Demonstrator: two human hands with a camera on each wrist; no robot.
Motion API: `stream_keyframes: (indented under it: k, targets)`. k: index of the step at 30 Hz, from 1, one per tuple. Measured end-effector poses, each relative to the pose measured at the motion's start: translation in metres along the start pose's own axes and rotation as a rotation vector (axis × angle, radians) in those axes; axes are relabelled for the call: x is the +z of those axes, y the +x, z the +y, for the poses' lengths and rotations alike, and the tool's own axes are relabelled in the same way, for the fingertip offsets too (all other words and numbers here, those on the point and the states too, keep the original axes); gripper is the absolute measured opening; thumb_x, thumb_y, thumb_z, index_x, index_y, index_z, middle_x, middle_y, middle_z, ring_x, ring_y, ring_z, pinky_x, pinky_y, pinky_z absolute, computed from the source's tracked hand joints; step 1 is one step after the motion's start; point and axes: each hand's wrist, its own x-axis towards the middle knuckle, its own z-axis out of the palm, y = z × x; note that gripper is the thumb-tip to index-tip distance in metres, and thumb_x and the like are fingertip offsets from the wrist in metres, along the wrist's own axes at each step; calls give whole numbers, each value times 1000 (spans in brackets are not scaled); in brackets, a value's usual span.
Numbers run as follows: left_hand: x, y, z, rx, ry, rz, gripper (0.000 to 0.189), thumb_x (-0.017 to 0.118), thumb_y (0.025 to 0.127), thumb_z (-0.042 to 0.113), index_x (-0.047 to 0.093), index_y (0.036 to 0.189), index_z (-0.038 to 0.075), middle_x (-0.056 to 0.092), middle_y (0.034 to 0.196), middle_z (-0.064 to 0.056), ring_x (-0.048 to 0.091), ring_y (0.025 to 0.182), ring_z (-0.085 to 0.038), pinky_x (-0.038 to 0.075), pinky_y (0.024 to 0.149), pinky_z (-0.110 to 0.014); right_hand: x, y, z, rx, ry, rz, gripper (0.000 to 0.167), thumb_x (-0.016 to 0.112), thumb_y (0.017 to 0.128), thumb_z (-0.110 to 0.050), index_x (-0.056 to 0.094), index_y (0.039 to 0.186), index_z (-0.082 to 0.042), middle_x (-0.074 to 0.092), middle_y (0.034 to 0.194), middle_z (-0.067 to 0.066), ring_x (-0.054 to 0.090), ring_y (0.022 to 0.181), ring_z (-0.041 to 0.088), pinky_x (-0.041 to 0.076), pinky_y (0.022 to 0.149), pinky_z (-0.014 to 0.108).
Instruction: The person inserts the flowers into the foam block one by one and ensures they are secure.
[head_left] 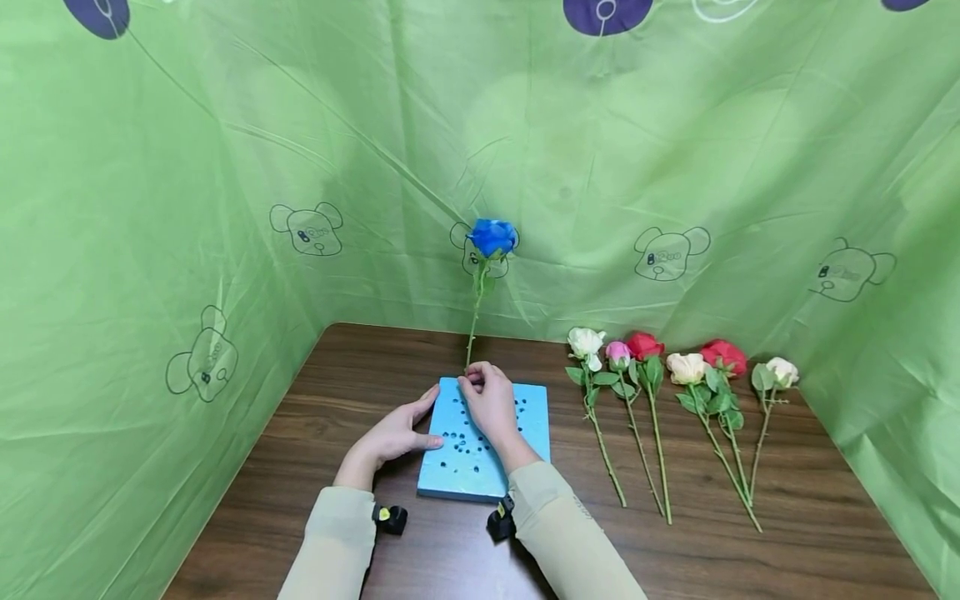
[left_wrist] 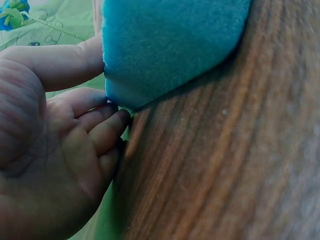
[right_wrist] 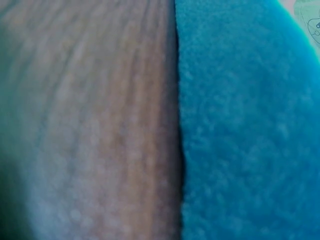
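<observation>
A blue rose (head_left: pixel 492 238) stands nearly upright over the far part of a light blue foam block (head_left: pixel 531 417) with many small holes in its top. My right hand (head_left: pixel 491 408) pinches the rose's thin stem (head_left: pixel 472 333) low down between thumb and fingers; the stem's lower end is hidden behind the fingers. At the block's left edge, my left hand (head_left: pixel 397 429) holds it, the thumb on the top edge and the fingers against the side. The left wrist view shows this left hand (left_wrist: pixel 65 125) close up. The right wrist view shows only the block's side (right_wrist: pixel 245 130) and blurred table.
On the right of the brown wooden table (head_left: pixel 300 467) lie several more roses, among them a white rose (head_left: pixel 585 343), a pink rose (head_left: pixel 618 354) and a red rose (head_left: pixel 646 345). Green cloth (head_left: pixel 420 150) walls in the table at the back and sides.
</observation>
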Motion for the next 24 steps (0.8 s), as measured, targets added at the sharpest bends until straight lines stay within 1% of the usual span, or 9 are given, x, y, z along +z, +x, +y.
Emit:
stream_keyframes:
  k: [4,11,17,24]
  targets:
    - [0,0,0,-12,-5,0,104,87,92,28,22,172,15,18,177,-1,13,163,-25,15,130,-54,0,-1,-1,12,2,-3,16,76,102,-16,73,115,-8,70,105,6,71,93,19,61,84,37]
    - [1,-1,-2,4,-22,7,104,87,92,27,22,172,11,18,177,-7,13,163,-31,14,129,-58,0,-1,-1,20,5,-3,17,77,102,-16,73,116,-7,71,105,7,71,92,20,61,85,38]
    - [2,0,-3,6,-26,0,103,86,93,26,21,172,11,17,178,-7,12,163,-29,14,129,-57,0,0,1,21,16,2,17,78,101,-14,73,116,-7,70,106,7,72,93,20,61,86,38]
    - [1,1,-3,21,-41,6,103,87,92,24,23,171,9,19,177,-8,13,163,-31,14,129,-58,-1,2,1,19,48,1,18,79,100,-12,73,116,-8,70,110,8,71,101,21,61,89,36]
